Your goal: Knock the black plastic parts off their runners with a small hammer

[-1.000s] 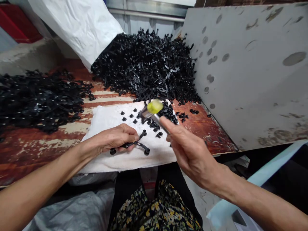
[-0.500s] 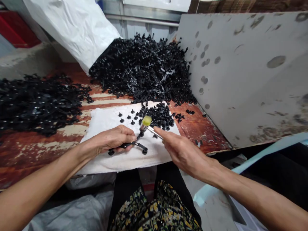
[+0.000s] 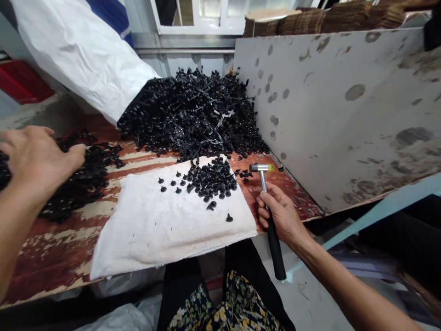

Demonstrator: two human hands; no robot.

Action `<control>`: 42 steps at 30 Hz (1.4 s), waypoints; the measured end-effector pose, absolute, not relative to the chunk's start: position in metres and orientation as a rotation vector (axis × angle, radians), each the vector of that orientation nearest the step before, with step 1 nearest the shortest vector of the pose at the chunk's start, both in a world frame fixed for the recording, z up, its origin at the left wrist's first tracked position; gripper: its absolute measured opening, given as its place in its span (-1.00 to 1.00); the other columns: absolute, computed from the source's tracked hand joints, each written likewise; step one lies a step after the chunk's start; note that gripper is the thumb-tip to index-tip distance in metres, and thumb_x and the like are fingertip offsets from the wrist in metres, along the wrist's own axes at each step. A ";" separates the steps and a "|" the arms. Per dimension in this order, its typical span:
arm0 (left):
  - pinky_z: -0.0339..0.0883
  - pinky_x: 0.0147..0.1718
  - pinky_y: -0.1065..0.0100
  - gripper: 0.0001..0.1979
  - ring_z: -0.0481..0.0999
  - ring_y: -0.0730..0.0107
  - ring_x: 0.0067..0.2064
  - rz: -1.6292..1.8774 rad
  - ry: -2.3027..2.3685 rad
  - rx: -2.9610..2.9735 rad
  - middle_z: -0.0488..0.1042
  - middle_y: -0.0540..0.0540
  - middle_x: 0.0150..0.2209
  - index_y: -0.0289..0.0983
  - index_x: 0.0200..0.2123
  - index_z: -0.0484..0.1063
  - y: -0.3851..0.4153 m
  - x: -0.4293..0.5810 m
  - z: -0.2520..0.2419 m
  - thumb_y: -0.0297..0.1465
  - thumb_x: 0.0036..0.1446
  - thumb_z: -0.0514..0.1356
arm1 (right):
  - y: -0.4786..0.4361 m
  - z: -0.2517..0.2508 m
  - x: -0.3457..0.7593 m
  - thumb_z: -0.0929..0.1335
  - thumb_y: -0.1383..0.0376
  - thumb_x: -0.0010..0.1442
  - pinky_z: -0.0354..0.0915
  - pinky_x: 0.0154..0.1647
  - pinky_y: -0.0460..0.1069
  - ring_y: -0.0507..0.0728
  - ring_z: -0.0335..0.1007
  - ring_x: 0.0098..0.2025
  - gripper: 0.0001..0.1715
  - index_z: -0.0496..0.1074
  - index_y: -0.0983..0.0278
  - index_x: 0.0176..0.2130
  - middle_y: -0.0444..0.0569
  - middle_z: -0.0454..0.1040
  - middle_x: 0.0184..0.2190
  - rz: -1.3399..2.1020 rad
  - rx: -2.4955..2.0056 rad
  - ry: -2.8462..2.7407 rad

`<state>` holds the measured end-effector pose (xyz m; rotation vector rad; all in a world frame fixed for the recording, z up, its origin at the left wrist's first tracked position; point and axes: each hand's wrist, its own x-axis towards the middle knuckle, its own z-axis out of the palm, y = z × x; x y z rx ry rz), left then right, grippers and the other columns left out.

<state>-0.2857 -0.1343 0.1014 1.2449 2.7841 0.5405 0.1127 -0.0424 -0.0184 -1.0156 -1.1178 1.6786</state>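
My left hand is at the far left, fingers spread, over a pile of black jointed parts; nothing shows in it. My right hand grips a small mallet at the right edge of the cloth. Its metal head has one black face and one clear yellow face, and its handle is black. On the white folded cloth lies a heap of small black round-footed pegs. Several more are scattered loosely around it, and a single peg lies near the front.
A large heap of black strip-like parts spills from a white sack at the back. A spotted grey panel stands along the right side. Worn red-brown tabletop shows around the cloth. Stacked cardboard lies behind the panel.
My left hand has let go of the black jointed part and moved left to the side pile. My right hand has drawn the mallet away from the cloth's middle to the right.
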 end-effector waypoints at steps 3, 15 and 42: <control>0.03 -0.28 0.11 -0.73 0.25 -0.10 0.13 0.845 2.955 1.750 0.38 -0.12 -0.33 -0.25 -0.30 0.32 -0.126 -0.233 0.080 -0.15 0.19 0.06 | -0.042 -0.017 0.113 0.44 0.13 0.02 0.08 -0.81 -0.22 -0.13 0.00 -0.70 -0.51 0.28 0.21 -0.09 -0.37 0.23 -0.58 1.712 -0.997 -1.160; 0.22 -0.20 0.19 -0.73 0.42 0.17 -0.18 0.273 2.256 2.086 0.49 -0.12 -0.30 -0.23 -0.33 0.46 -0.123 -0.092 0.014 -0.40 0.29 -0.02 | -0.041 -0.020 0.117 0.45 0.10 0.04 0.07 -0.81 -0.20 -0.12 -0.03 -0.69 -0.43 0.29 0.22 0.00 -0.35 0.22 -0.58 1.725 -0.985 -1.166; 0.29 -0.35 0.36 -0.93 0.53 0.22 -0.24 0.815 2.105 1.768 0.52 -0.15 -0.40 -0.25 -0.49 0.36 0.108 -0.094 0.056 -0.52 -0.03 0.16 | -0.040 -0.023 0.121 0.54 0.01 -0.04 0.12 -0.80 -0.22 -0.14 -0.03 -0.71 -0.34 0.26 0.14 -0.06 -0.35 0.24 -0.59 1.812 -0.809 -0.779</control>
